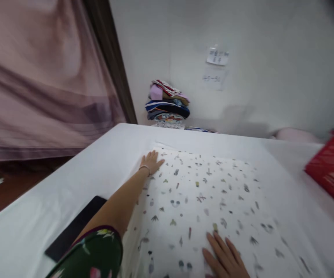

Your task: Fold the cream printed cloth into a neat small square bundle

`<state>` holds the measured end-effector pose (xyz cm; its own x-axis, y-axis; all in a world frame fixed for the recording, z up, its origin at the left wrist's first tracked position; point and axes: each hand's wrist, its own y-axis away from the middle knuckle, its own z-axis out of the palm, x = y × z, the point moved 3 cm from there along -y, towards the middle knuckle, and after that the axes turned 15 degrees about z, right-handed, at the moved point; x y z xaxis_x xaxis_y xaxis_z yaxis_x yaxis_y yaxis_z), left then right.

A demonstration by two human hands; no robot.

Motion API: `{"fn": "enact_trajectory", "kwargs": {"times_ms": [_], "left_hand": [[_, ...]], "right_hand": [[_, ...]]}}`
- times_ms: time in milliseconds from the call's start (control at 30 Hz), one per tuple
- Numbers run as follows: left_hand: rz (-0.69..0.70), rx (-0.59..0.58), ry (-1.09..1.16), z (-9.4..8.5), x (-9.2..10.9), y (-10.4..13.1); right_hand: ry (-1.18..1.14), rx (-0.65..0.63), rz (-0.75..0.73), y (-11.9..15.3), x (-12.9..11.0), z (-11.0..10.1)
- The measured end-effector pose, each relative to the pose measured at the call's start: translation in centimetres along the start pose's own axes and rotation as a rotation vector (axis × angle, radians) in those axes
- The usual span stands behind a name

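Note:
A white cloth with small printed figures lies spread over the white table. At the cloth's far left corner my left hand rests flat, its fingers spread, a thin bracelet on the wrist. My right hand lies on the near part of the cloth, palm down with fingers apart, partly cut off by the bottom edge of the view. Neither hand grips anything. A flat black object lies on the table beneath and beside my left forearm.
Behind the table's far edge stands a stack of folded fabrics. A red bag or packet is at the right edge. A pink curtain hangs at the left. Paper notes are stuck on the wall.

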<state>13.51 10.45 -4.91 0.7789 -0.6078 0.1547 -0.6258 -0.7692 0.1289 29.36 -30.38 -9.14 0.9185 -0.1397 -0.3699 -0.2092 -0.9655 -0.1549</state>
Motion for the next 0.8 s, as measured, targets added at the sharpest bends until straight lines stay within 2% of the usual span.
{"fn": "enact_trajectory", "kwargs": {"times_ms": [33,100,200,333,433,533,667,800], "left_hand": [[0.000,-0.010,-0.014,-0.4,0.0,-0.1],[0.045,-0.050,-0.034,-0.9,0.3,-0.2],[0.026,0.033,-0.059,-1.3,1.2,0.9],[0.209,0.034,-0.130,0.5,3.1,3.9],[0.237,0.015,-0.187,2.0,3.5,5.1],[0.232,0.016,-0.200,2.5,3.2,5.1],[0.253,0.030,-0.183,2.6,2.7,4.7],[0.296,0.078,-0.169,2.9,2.5,4.6]], "right_hand": [[-0.017,-0.057,-0.057,-0.2,-0.5,-0.8],[-0.058,-0.148,-0.061,-0.5,-0.8,-2.2],[-0.195,-0.203,-0.009,-0.5,-0.6,-4.3],[-0.304,-0.187,0.175,-1.8,1.4,-7.2],[-0.185,-0.120,0.266,-5.5,4.2,-9.2],[-0.079,-0.088,0.393,-10.9,7.8,-10.0],[0.097,-0.079,0.513,-17.8,11.9,-9.6],[0.219,-0.046,0.620,-21.9,15.7,-9.0]]}}
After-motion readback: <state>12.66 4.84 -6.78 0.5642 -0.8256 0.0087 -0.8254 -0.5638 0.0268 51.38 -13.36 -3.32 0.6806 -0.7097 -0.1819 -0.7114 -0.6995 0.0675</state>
